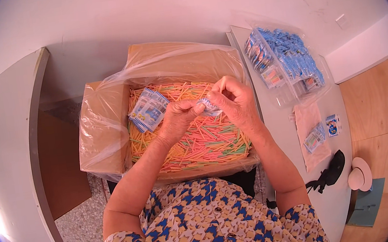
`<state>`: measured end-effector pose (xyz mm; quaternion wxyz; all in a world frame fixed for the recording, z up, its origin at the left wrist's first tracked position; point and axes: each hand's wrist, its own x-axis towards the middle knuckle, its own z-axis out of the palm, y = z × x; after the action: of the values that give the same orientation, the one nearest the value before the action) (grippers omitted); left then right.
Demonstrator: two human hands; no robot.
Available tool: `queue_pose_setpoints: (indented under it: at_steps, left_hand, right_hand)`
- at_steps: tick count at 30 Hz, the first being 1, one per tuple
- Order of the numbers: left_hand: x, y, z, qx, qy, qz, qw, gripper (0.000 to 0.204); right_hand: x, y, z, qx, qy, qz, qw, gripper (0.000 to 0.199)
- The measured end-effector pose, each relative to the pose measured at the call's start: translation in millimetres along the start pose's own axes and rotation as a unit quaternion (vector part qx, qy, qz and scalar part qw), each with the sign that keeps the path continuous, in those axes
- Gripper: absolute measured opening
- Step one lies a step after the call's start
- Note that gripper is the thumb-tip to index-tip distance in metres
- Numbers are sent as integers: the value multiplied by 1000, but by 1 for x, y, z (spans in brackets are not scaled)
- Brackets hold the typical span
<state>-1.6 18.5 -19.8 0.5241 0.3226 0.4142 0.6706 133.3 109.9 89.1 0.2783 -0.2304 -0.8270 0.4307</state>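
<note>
Both my hands meet over an open cardboard box [106, 127] lined with clear plastic. Between them is a small blue-and-white plastic packet [209, 106], partly hidden by my fingers. My left hand [179, 119] pinches its left side with thumb and finger. On its other side, my right hand [235, 101] grips the packet's edge, fingers curled. Thin pastel sticks [206, 141] in pink, yellow, orange and green fill the box below. To the left of my hands, several flat blue-and-white packets [150, 109] lie in a small stack on the sticks.
On the white table [278, 124] at right stands a clear plastic bin [290, 66] of blue packets. Nearer lie a pink cloth [313, 159] bearing a packet, a small blue box [333, 125] and a black object [330, 171]. A grey-white panel [16, 144] rises at left.
</note>
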Motion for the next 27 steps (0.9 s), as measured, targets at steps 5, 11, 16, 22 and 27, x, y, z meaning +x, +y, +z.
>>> queue_pose_setpoints:
  at_steps: [5, 11, 16, 22, 27]
  left_hand:
    - [0, 2, 0, 20, -4, -5, 1000, 18]
    - [1, 1, 2, 18, -1, -2, 1000, 20]
    - [2, -3, -1, 31, -8, 24, 999, 20]
    - [2, -3, -1, 15, -5, 18, 1000, 19]
    - [2, -2, 2, 82, -32, 1, 996, 23]
  right_hand:
    - [-1, 8, 3, 1, 6, -13, 1000, 21]
    - [-3, 14, -8, 16, 13, -41, 999, 14]
    - [-2, 10, -29, 1, 30, -42, 999, 12]
    - [-8, 4, -43, -101, 2, -61, 993, 11]
    - [-10, 0, -33, -167, -9, -103, 980, 9]
